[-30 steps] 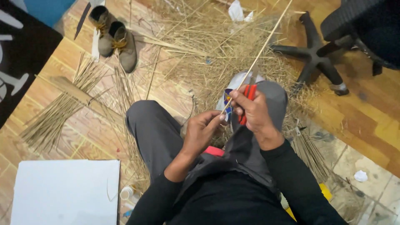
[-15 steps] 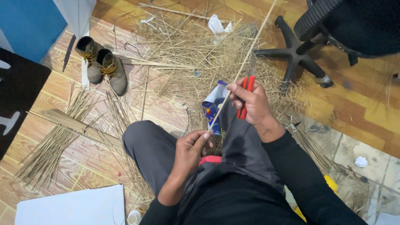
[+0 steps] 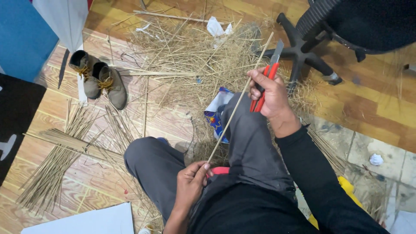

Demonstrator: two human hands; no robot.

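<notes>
Above the lap, a long straw stalk (image 3: 236, 106) runs slantwise from the left hand (image 3: 190, 182), whose grip pinches its near end, up past the right hand (image 3: 271, 93), whose grip is pressed together around a red-handled utility knife (image 3: 266, 80) with the blade out. A slip could likely send the blade toward the gray trouser leg (image 3: 251, 138), or snap the thin stalk.

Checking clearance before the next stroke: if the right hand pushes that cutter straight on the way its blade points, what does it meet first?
Probably the office chair base: the right hand aims the red utility knife up toward it, though depth is unclear.
</notes>
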